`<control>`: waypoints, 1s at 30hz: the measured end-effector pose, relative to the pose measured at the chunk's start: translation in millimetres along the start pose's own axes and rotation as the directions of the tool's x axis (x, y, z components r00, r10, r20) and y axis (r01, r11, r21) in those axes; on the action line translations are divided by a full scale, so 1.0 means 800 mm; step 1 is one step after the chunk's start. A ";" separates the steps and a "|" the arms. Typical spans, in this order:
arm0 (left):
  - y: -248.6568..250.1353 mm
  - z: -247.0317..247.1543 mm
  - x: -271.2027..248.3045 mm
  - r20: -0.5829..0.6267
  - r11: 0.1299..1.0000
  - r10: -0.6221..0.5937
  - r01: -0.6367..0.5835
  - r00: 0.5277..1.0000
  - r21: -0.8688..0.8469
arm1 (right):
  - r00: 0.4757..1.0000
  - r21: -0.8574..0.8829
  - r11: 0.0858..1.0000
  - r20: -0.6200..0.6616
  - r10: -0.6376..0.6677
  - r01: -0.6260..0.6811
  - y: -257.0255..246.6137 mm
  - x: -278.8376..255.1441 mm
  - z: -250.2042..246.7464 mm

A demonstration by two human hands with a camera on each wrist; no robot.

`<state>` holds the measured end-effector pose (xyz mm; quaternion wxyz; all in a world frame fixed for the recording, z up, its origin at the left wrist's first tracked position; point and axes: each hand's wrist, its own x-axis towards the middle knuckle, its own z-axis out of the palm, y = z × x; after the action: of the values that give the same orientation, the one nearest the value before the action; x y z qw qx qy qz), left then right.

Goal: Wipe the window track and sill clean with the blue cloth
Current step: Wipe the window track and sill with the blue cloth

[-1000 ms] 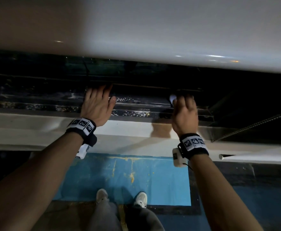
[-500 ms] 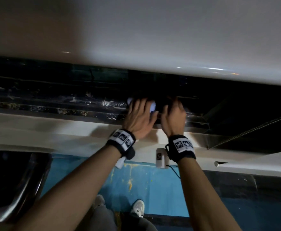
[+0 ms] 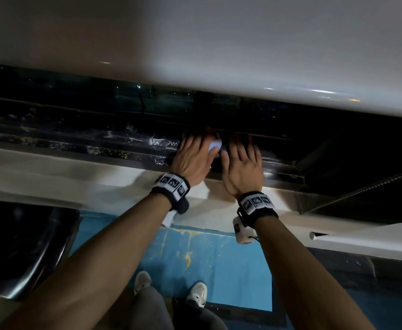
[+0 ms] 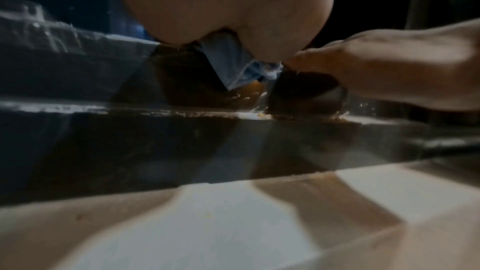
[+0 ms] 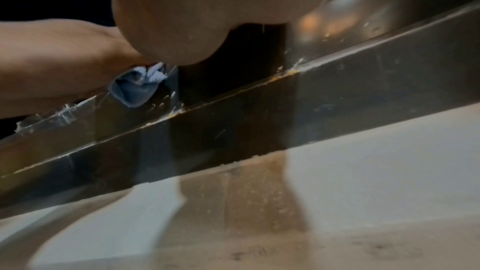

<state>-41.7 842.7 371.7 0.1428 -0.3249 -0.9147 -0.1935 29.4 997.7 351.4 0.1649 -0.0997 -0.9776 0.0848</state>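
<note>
Blue cloth (image 3: 215, 146) bunched under left hand (image 3: 193, 159), dark grimy track (image 3: 100, 146).

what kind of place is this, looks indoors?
Likely indoors at a window in a dim room: a dark, grimy window track above a pale sill, a bead chain as from a blind, and a blue painted floor.

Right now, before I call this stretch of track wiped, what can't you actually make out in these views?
- Blue cloth: mostly hidden between the left hand and right hand in the head view; only a bunched corner shows in both wrist views.
- Fingertips of both hands: lost in the dark track, so neither grip is clear.
- Track under the hands: covered.
- Both wrist views: motion-blurred, so the grime is unclear.
</note>
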 end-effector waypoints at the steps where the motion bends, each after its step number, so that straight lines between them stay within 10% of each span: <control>1: 0.004 0.000 0.003 -0.030 0.999 -0.026 0.025 0.999 -0.035 | 1.000 0.009 1.000 0.007 0.006 -0.006 -0.004 0.005 0.001; 7: -0.008 -0.002 -0.039 -0.050 0.992 0.128 -0.128 0.990 -0.004 | 0.999 0.025 0.999 -0.015 -0.030 0.030 -0.006 0.009 0.005; 25: -0.015 -0.010 -0.041 -0.046 0.997 0.070 -0.068 0.997 0.037 | 0.999 -0.010 1.000 -0.051 -0.019 0.018 -0.007 0.010 0.011; 30: -0.069 -0.029 -0.003 0.111 0.996 0.051 -0.060 0.992 0.072 | 0.998 -0.033 0.999 -0.061 -0.016 0.014 -0.007 0.009 0.013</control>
<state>-72.4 791.5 376.6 0.1101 -0.3546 -0.9184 -0.1367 18.2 992.3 345.3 0.1938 -0.0975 -0.9740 0.0648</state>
